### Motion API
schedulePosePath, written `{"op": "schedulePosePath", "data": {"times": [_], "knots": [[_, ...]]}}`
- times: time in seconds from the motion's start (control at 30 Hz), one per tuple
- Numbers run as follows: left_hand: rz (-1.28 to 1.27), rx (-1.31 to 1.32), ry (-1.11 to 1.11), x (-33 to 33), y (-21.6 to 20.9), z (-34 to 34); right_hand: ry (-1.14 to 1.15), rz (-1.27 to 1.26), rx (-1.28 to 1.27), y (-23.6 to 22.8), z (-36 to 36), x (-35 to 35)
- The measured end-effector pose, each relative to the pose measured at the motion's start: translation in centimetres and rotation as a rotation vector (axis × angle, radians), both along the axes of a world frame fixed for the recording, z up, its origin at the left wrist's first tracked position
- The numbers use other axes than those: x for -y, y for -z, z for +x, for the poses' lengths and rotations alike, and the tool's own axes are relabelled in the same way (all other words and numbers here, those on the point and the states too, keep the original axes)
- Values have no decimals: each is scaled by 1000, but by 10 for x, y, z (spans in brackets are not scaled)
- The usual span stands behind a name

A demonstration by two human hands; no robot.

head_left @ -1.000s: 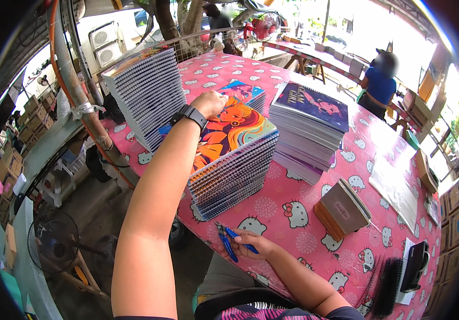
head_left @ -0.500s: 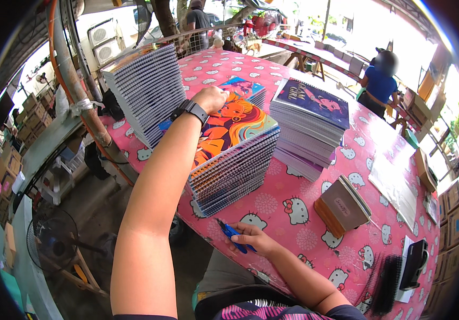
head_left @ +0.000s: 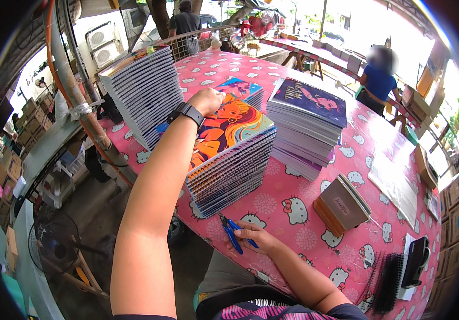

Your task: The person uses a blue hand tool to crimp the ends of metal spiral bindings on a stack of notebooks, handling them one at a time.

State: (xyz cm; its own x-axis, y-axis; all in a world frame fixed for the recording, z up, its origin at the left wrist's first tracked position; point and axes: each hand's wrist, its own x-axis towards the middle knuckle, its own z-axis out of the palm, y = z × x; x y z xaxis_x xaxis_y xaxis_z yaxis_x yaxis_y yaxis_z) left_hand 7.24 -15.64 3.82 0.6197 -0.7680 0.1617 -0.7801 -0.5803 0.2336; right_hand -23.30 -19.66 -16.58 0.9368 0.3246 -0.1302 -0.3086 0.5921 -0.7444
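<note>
A stack of spiral notebooks (head_left: 229,170) stands at the table's near edge, its top cover orange with a long-haired figure. My left hand (head_left: 207,101), a dark watch on its wrist, is closed at the far edge of the top spiral notebook (head_left: 224,136); its fingertips are partly hidden. My right hand (head_left: 253,238) holds blue-handled nippers (head_left: 232,234) below the stack's front corner. Their handles are spread, and the tip points toward the coils without visibly touching them. Behind my left hand is a lower stack of notebooks (head_left: 240,88) with a blue and pink cover.
A tall notebook stack (head_left: 144,96) stands left, a dark-covered stack (head_left: 307,128) right. On the pink patterned table (head_left: 307,240) are a small holder with cards (head_left: 341,205), black coils (head_left: 387,285), a black hole punch (head_left: 415,262) and a clear plastic sheet (head_left: 395,186). People stand farther back.
The nippers' handles have spread wider in my right hand and show more fully. My left hand stays at the top notebook's far edge. The view has shifted slightly.
</note>
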Motion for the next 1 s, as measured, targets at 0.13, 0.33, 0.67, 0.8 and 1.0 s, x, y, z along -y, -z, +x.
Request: {"op": "schedulePosePath", "data": {"times": [0.13, 0.33, 0.67, 0.8, 1.0], "knots": [[-29, -47, -45, 1, 1, 2, -11, 12, 2, -1, 0, 0], [-40, -55, -49, 0, 2, 3, -20, 41, -1, 2, 2, 0], [-46, 46, 60, -1, -3, -7, 130, -236, 78, -14, -7, -4], [-6, 72, 68, 2, 0, -5, 393, -803, 392, -58, -14, -13], [103, 176, 66, 5, 7, 14, 760, -1269, 864, -117, 5, -29]]}}
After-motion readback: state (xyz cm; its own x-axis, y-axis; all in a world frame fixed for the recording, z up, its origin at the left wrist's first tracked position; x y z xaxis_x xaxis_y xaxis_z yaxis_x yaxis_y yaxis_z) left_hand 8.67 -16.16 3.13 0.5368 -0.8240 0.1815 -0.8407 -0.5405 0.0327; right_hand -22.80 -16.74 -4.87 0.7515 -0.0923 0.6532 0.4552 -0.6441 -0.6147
